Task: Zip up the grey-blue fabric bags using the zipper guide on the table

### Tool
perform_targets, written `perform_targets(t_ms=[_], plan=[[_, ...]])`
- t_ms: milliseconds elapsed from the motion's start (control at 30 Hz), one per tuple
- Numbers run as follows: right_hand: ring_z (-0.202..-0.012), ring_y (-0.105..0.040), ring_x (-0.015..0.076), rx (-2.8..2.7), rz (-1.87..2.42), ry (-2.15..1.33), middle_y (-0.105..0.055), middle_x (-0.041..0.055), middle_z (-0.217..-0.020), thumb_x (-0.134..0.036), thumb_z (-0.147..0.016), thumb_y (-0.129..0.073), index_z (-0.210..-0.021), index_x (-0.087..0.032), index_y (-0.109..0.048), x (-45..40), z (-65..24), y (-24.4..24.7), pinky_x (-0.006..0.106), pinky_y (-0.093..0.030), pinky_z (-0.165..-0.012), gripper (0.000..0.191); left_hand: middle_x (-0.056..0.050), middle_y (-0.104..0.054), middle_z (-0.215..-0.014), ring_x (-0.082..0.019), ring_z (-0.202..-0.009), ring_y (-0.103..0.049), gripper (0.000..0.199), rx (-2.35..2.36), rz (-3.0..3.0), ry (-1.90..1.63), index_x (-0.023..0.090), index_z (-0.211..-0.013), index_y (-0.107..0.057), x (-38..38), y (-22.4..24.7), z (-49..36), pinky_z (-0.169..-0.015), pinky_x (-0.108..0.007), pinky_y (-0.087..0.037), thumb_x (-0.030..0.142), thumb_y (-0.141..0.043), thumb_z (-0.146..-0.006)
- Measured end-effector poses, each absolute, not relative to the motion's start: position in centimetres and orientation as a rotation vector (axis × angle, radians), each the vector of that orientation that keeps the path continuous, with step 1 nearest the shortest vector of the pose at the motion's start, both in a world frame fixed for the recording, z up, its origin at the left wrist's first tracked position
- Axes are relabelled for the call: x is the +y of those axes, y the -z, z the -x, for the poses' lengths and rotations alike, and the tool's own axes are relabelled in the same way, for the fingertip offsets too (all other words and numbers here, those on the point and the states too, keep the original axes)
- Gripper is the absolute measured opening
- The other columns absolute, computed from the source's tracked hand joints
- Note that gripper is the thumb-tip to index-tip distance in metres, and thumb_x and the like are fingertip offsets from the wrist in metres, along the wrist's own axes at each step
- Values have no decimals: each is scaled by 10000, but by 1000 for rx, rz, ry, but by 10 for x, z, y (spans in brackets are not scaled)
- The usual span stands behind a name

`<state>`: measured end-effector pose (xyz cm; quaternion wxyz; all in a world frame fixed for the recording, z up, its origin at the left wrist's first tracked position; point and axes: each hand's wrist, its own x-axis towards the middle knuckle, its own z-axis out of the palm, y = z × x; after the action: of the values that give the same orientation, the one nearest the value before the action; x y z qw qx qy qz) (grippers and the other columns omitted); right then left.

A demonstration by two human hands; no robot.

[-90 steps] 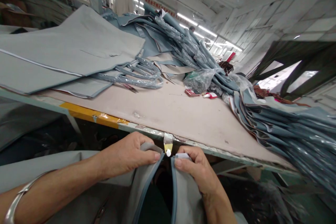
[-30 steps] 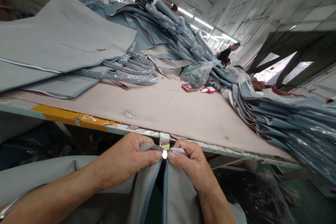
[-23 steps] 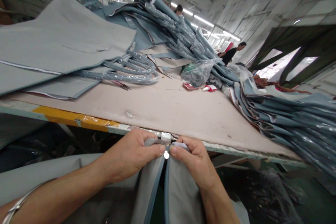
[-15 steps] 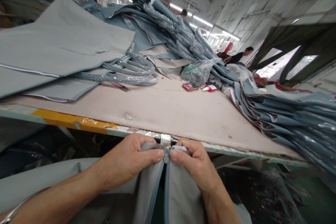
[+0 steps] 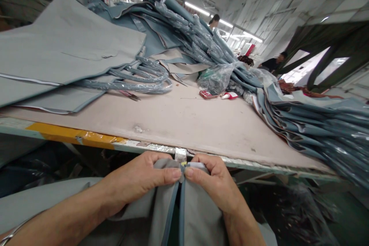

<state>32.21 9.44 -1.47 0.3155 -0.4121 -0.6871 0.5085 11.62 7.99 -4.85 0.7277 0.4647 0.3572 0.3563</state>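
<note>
Just in front of the table edge, my left hand [image 5: 144,175] pinches the top of a grey leather-like panel [image 5: 160,209] between thumb and fingers. Close beside it, my right hand [image 5: 215,177] grips a second grey length [image 5: 200,211], whose pale underside is folded up. Blue edging runs down both lengths, and they meet at the thumbs, leaving a narrow dark gap below. Whether they are one piece I cannot tell. A small yellow mark [image 5: 183,164] shows between the thumbs. Behind them, a shiny silvery strip [image 5: 180,154] wraps the table edge.
On the table [image 5: 184,123] lie large grey sheets [image 5: 72,42], plastic-wrapped blue tubing [image 5: 144,75], scissors [image 5: 131,95], a red box [image 5: 208,94] and a red-and-white bottle [image 5: 230,95]. Folded blue pieces [image 5: 305,123] hang over the right side. Two people are in the background.
My two thumbs have come closer together over the join, covering the pale round piece that showed between them. The view has shifted slightly.
</note>
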Motion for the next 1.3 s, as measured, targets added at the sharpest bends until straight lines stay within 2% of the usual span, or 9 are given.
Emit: perform_targets(t_ms=[100, 200, 367, 600, 867, 1133, 1300], plan=[[-573, -299, 97, -1787, 1098, -1352, -402, -45, -595, -423, -812, -734, -661, -160, -548, 94, -321, 14, 243, -234, -536, 355, -48, -719, -843, -184, -796, -608, 451, 745, -854, -788, 150, -880, -717, 74, 39, -120, -758, -262, -459, 481, -897, -632], [-567, -298, 96, -1789, 1110, -1356, -402, -45, -593, -433, -803, -731, -661, -161, -544, 94, -320, 13, 241, -233, -531, 359, -61, -718, -757, -189, -708, -620, 427, 726, -715, -790, 134, -830, -733, 71, 38, -123, -696, -266, -477, 367, -925, -528], [-560, -320, 96, -1841, 1125, -1398, -444, -33, -591, -425, -796, -728, -668, -152, -567, 91, -322, 11, 237, -245, -525, 342, -57, -691, -702, -146, -624, -586, 302, 728, -698, -810, 114, -733, -727, 70, 49, -122, -645, -237, -437, 325, -872, -573], [-547, -311, 89, -1860, 1152, -1422, -423, -39, -582, -414, -799, -731, -675, -147, -575, 89, -325, 10, 229, -240, -505, 334, -11, -618, -577, -118, -546, -516, 246, 748, -665, -841, 123, -684, -731, 66, 46, -121, -561, -221, -390, 274, -872, -550], [-540, -293, 88, -1824, 1180, -1453, -399, -42, -579, -417, -768, -739, -665, -159, -549, 85, -324, 9, 227, -231, -494, 337, -32, -640, -649, -123, -586, -516, 289, 731, -711, -834, 110, -750, -730, 64, 48, -120, -597, -224, -382, 283, -856, -556], [-552, -284, 89, -1853, 1175, -1408, -385, -48, -584, -425, -789, -742, -670, -157, -550, 87, -327, 12, 235, -220, -504, 350, -30, -602, -686, -137, -619, -487, 431, 812, -744, -796, 103, -794, -691, 64, 46, -121, -619, -244, -356, 367, -863, -501], [-552, -280, 88, -1842, 1137, -1430, -391, -47, -587, -442, -802, -747, -672, -156, -552, 88, -325, 13, 236, -216, -504, 369, 0, -565, -667, -125, -631, -430, 381, 839, -825, -836, 122, -746, -666, 64, 47, -122, -628, -242, -313, 392, -846, -546]])
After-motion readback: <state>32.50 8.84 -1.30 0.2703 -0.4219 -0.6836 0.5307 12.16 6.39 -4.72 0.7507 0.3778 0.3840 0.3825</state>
